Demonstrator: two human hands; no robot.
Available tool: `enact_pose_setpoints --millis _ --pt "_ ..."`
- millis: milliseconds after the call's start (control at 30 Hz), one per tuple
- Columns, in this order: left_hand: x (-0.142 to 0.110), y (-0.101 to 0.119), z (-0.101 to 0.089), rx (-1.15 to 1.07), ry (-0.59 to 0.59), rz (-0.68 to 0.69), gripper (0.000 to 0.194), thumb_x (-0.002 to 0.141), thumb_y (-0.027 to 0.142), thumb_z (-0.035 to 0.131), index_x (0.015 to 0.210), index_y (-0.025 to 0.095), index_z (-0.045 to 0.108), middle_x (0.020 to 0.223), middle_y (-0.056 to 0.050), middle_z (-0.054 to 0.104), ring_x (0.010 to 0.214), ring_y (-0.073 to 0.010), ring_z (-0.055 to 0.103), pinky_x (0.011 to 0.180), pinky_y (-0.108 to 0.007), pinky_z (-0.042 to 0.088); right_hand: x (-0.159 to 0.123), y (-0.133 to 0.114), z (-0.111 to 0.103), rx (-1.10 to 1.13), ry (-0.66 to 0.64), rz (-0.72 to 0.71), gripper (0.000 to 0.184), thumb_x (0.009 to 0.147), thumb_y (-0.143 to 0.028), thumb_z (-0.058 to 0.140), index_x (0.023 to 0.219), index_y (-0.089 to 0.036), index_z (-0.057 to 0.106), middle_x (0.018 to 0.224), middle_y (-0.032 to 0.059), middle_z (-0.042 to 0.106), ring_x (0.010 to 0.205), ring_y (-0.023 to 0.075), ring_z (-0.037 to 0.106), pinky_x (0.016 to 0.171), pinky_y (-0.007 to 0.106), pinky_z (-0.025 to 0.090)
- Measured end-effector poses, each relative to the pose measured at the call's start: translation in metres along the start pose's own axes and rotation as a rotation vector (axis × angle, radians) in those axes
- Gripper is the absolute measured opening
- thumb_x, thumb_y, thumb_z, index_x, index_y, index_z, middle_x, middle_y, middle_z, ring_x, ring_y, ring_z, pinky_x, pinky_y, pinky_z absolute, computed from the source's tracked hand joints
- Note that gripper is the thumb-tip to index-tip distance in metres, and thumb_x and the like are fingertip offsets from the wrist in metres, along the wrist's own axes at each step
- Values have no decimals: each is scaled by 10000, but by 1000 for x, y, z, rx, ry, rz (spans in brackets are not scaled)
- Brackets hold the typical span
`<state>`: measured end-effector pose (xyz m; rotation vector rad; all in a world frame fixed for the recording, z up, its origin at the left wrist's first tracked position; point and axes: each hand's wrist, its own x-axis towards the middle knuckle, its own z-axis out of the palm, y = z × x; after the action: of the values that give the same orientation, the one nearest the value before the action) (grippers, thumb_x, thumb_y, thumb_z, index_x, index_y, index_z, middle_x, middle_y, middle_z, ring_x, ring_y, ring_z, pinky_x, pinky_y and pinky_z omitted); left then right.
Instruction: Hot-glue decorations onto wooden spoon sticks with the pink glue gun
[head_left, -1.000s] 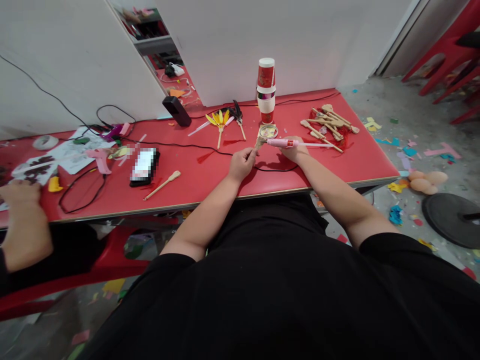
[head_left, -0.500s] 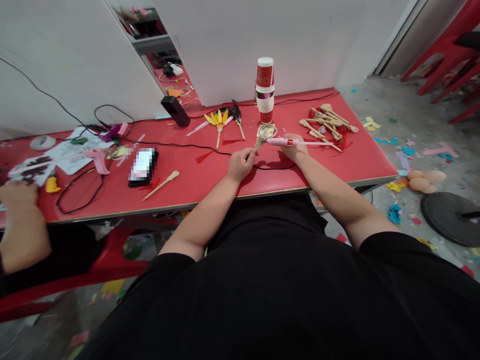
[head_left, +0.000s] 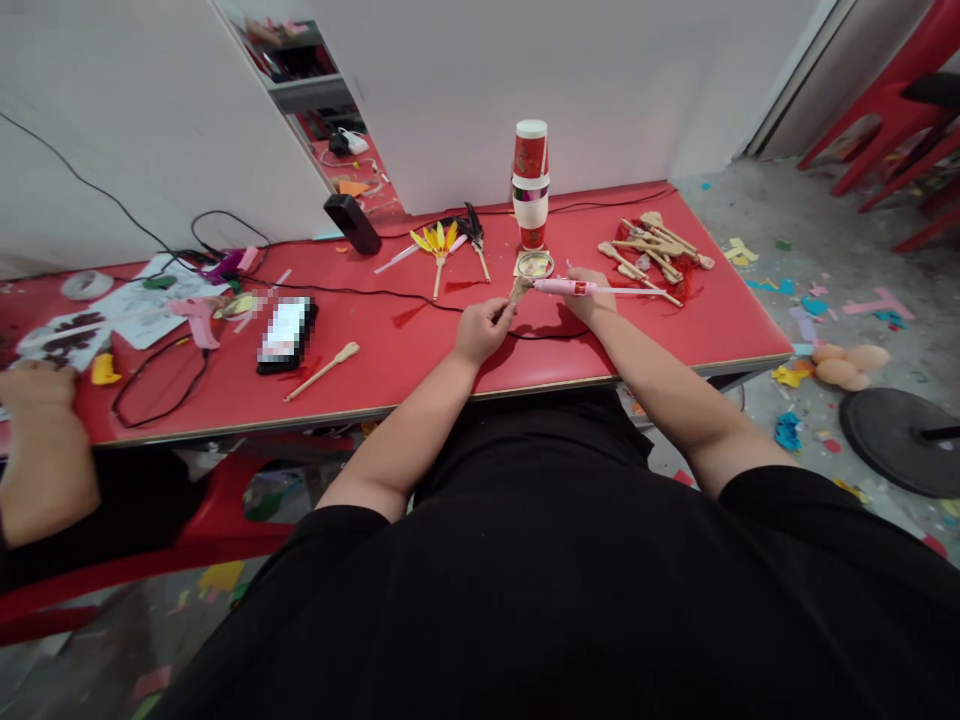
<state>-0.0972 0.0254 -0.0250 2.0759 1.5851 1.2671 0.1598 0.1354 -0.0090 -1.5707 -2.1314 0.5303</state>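
My left hand (head_left: 482,328) rests on the red table (head_left: 697,330), fingers pinched round a small wooden spoon (head_left: 517,288) whose head points up and away. My right hand (head_left: 592,298) grips a pink glue gun (head_left: 562,287), its nozzle touching the spoon's head and a clear glue stick jutting out to the right. A black cable runs under both hands. Just beyond the spoon lies a small round lid (head_left: 535,265), and behind it stands a stack of red and white paper cups (head_left: 531,185).
A heap of wooden spoons (head_left: 651,248) lies at the right. Yellow and black feather sticks (head_left: 444,243), a phone (head_left: 286,331), a loose spoon (head_left: 324,369), another pink glue gun (head_left: 199,318) and papers lie leftwards. Another person's hand (head_left: 34,385) rests at the far left. Scraps litter the floor.
Almost nothing differs. Both hands stay in place with the glue gun's nozzle against the spoon; the view has shifted only slightly.
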Motion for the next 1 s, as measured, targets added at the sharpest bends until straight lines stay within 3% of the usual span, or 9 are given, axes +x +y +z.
enact_pose_setpoints --millis 200,367,567,800,900,1000 --pt "0 1 0 7 -10 -10 423 1101 548 630 923 226 839 759 -66 776 675 -217 656 686 -347 396 -4 -2 1 -29 56 10 307 1103 -481 642 908 -254 712 1006 141 813 921 317 698 818 414 521" --pt "-1 1 0 58 -26 -25 454 1120 536 612 975 186 863 784 -82 797 699 -215 680 699 -345 394 -5 -2 3 -72 139 10 330 1129 -467 593 942 -236 737 990 109 799 919 290 678 759 361 441" --pt "0 1 -1 52 -29 -52 420 1130 497 637 1029 172 884 828 -98 834 725 -222 697 707 -340 405 -1 3 8 -62 208 -5 326 1122 -488 599 971 -247 760 979 98 805 942 300 676 756 357 435" --pt "-1 7 -3 17 -41 -43 371 1121 462 668 995 176 868 777 -74 781 706 -211 657 712 -337 392 -1 2 3 -83 184 15 313 1114 -492 652 952 -234 722 946 95 758 890 270 635 754 347 399" --pt "-10 19 0 27 -111 38 377 1108 485 695 908 196 831 727 -50 723 688 -196 616 712 -335 377 1 12 -6 -104 168 64 250 1115 -412 647 1007 -197 715 924 96 717 839 225 572 761 349 383" --pt "-18 27 3 13 -135 51 355 1097 480 717 915 198 834 712 -44 703 661 -186 585 699 -335 357 5 24 -17 -61 256 126 122 1094 -264 603 1045 -184 681 931 78 679 813 201 520 774 359 406"
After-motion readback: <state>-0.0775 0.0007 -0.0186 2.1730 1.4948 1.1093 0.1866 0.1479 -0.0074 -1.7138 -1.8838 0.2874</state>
